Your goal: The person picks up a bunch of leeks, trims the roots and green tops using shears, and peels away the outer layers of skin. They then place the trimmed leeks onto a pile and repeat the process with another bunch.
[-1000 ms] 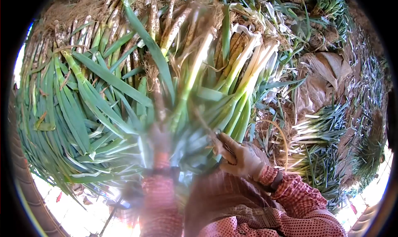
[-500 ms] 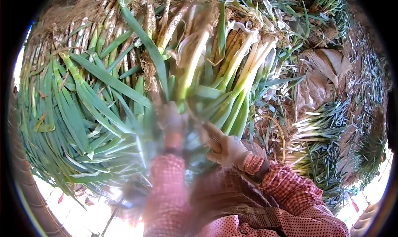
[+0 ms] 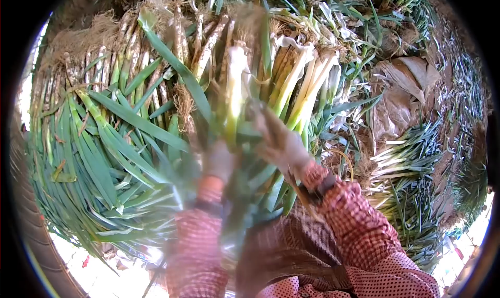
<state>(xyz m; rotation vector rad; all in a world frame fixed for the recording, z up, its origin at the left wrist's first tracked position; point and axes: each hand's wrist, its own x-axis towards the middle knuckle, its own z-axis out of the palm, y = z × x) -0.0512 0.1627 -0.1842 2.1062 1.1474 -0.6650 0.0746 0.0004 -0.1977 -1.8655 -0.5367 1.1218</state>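
The person's left hand [image 3: 219, 160] is low in the middle of the view, just below a long green onion with a bright white shank and a pale green neck [image 3: 234, 87]. That onion stands roots upward, and its lower part runs down to the fingers of this hand. Motion blur hides the grip, so it cannot be told how far the left hand is closed or whether it has hold of the stalk.

The right hand [image 3: 284, 149] is to the right of the onion, its blurred fingers pointing up and toward the stalk. Whether those fingers touch the stalk, how open they are and what they may hold cannot be told. Red-and-white checked sleeves [image 3: 359, 220] cover both forearms, and a brown woven cloth [image 3: 291, 251] lies over the lap.

Just right of the white-shanked onion, a cluster of cleaned, white-and-yellow onion stalks [image 3: 315, 87] leans with its root ends upward. On the left spreads a broad heap of unpeeled green onions [image 3: 99, 147], with brown-flecked shanks and tangled tan roots along the top. On the far right, a bundle of thin white-stemmed green onions [image 3: 401, 160] lies below a crumpled brown sheet [image 3: 401, 89].
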